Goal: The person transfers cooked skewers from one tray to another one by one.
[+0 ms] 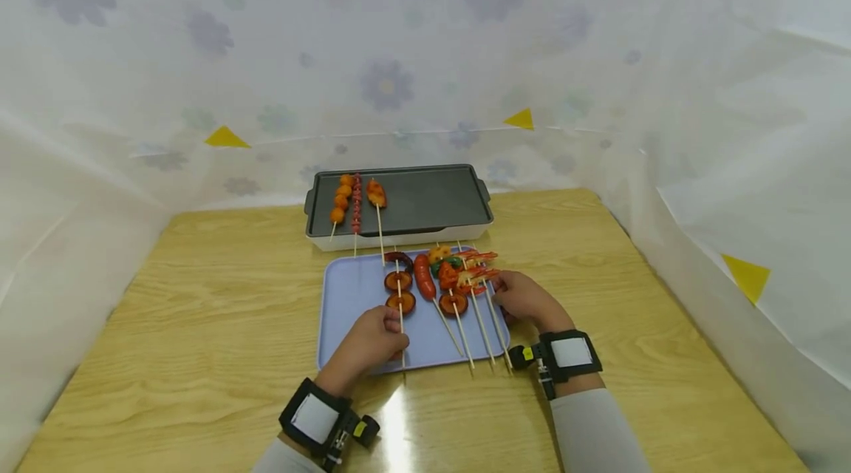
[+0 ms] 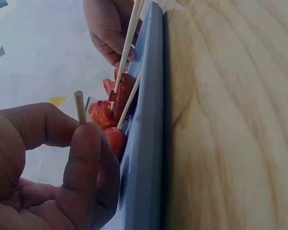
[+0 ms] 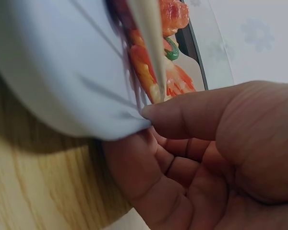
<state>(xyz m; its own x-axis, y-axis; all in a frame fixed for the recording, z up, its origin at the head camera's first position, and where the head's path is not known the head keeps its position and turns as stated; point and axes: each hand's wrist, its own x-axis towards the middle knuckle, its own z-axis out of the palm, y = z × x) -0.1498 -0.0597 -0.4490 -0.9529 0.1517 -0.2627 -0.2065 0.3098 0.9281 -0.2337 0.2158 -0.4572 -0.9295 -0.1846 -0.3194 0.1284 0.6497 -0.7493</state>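
Observation:
My left hand pinches the lower stick of a skewer between thumb and fingers. That skewer carries two round brown slices and a dark curled piece, over the left half of a pale lavender tray. In the left wrist view the stick's end pokes up from the fingertips. My right hand grips the tray's right rim, thumb on top and fingers beneath, as the right wrist view shows. Beside it on the tray lie a sausage skewer, a mixed skewer and red-and-white skewers.
Behind the tray stands a dark griddle with a white base. On its left side lie skewers of orange balls, small red pieces and one browned piece. White patterned sheeting surrounds the wooden table.

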